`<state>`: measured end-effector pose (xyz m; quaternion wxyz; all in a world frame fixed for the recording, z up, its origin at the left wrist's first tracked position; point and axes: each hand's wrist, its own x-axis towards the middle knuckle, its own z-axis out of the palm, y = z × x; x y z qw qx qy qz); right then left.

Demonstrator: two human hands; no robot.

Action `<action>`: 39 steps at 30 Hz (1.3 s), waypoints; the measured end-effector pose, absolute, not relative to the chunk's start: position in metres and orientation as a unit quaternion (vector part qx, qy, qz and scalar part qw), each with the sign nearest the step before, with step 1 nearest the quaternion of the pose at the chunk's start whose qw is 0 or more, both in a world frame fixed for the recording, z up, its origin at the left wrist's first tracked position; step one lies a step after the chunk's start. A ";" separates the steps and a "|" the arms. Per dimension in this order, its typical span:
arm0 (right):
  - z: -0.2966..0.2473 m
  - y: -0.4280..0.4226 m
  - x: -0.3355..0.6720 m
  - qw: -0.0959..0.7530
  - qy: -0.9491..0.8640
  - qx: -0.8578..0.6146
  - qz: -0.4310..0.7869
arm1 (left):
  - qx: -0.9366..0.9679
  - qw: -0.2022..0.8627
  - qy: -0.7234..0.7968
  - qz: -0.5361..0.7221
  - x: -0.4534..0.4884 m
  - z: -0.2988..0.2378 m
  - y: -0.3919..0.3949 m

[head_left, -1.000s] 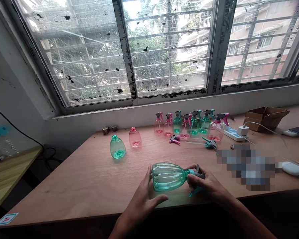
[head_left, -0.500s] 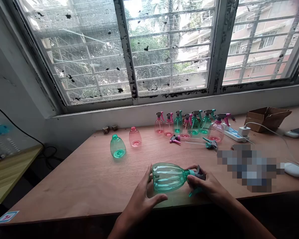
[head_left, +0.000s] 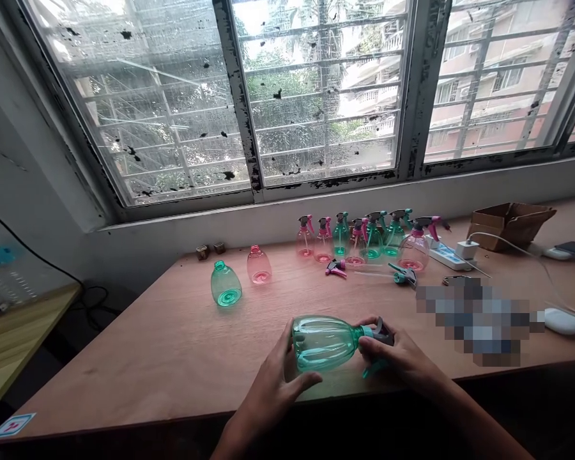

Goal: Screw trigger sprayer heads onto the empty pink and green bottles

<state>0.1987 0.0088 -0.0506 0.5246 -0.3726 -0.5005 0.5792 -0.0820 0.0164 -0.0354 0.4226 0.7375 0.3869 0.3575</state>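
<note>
A clear green spray bottle (head_left: pixel 323 343) lies sideways in the air above the table's front edge, between both hands. My left hand (head_left: pixel 274 383) cups its base, fingers behind it and thumb held out below. At the neck, my right hand (head_left: pixel 405 359) grips the grey and teal spray head (head_left: pixel 382 332), partly hidden by the fingers; the teal trigger points down. Further back stand an uncapped green bottle (head_left: pixel 226 284) and an uncapped pink bottle (head_left: pixel 259 265). A loose pink spray head (head_left: pixel 336 268) and a loose teal spray head (head_left: pixel 405 275) lie beyond my hands.
Several pink and green spray bottles with heads, including a pink one (head_left: pixel 413 250), stand along the window wall. At right are a power strip (head_left: pixel 448 257) with a white plug and cable, an open cardboard box (head_left: pixel 510 225), and a blurred-out patch on the wooden table (head_left: pixel 148 358).
The view has shifted very slightly. Both hands keep nearly the same hold on the green spray bottle, and the other bottles stay in place.
</note>
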 end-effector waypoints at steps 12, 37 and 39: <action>-0.048 0.007 0.199 0.510 -0.517 -0.389 0.567 | 0.751 0.404 0.395 0.342 -0.086 -0.044 0.016; -0.054 0.007 0.202 0.521 -0.510 -0.365 0.580 | 0.753 0.413 0.393 0.327 -0.084 -0.043 0.015; -0.053 0.006 0.201 0.519 -0.512 -0.365 0.580 | 0.746 0.427 0.390 0.330 -0.084 -0.042 0.015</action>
